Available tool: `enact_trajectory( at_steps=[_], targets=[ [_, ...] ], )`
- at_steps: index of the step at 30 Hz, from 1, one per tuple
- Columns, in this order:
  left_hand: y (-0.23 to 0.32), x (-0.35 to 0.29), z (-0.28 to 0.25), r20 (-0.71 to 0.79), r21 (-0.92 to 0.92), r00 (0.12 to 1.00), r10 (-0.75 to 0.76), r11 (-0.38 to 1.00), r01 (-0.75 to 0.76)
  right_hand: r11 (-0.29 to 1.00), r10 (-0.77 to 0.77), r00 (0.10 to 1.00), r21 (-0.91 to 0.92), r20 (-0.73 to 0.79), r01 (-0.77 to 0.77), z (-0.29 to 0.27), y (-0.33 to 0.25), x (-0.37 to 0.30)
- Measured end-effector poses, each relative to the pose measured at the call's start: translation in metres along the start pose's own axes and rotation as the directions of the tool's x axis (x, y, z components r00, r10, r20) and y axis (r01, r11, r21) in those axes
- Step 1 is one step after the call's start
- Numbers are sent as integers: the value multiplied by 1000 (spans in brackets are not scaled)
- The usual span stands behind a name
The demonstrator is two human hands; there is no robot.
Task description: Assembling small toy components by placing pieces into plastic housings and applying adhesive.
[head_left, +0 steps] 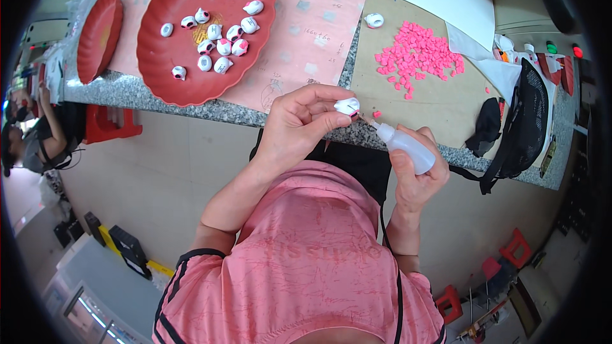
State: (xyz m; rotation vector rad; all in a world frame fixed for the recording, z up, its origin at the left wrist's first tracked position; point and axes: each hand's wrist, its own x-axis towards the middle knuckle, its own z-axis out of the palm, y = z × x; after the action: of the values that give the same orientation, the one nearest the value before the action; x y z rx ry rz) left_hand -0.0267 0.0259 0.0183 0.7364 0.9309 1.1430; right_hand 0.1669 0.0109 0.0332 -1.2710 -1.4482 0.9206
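Between thumb and fingers, my left hand point(299, 118) pinches a small white figurine head point(347, 107) with dark and pink marks, held just over the table's front edge. My right hand point(417, 169) is wrapped round a translucent white squeeze bottle point(408, 148). The bottle's thin nozzle tip points up and left, at or very close to the figurine head; whether they touch I cannot tell. One loose pink piece point(377, 114) lies just beyond the nozzle. Farther back is a pile of small pink pieces point(417, 54) on brown paper.
A scalloped red plate point(159, 83) bearing several similar white heads stands at left, with a smaller red dish point(101, 38) beside it. More heads point(374, 20) sit on the papers. A black mesh bag point(526, 118) lies at right on the speckled granite table point(542, 175).
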Motion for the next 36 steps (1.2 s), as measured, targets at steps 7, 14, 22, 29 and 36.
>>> enact_trajectory(
  at_steps=[7,14,22,29,36],
  targets=[
    [-4,0,-1,-12,24,1000,15,1000,-15,1000,8,1000,-23,-2,-8,0,-1,-1],
    [-2,-1,-2,-38,58,999,17,998,-15,999,9,1000,-31,-15,-9,-1,0,0],
    [-3,0,0,-55,58,998,6,998,-3,999,-4,1000,-48,18,5,0,-1,1],
    [-1,1,-1,-57,100,998,-7,995,12,999,9,1000,-50,-4,-9,-1,0,2],
    [-2,0,0,-54,87,998,-30,996,34,999,15,1000,-45,-23,-16,0,0,3]
  ],
)
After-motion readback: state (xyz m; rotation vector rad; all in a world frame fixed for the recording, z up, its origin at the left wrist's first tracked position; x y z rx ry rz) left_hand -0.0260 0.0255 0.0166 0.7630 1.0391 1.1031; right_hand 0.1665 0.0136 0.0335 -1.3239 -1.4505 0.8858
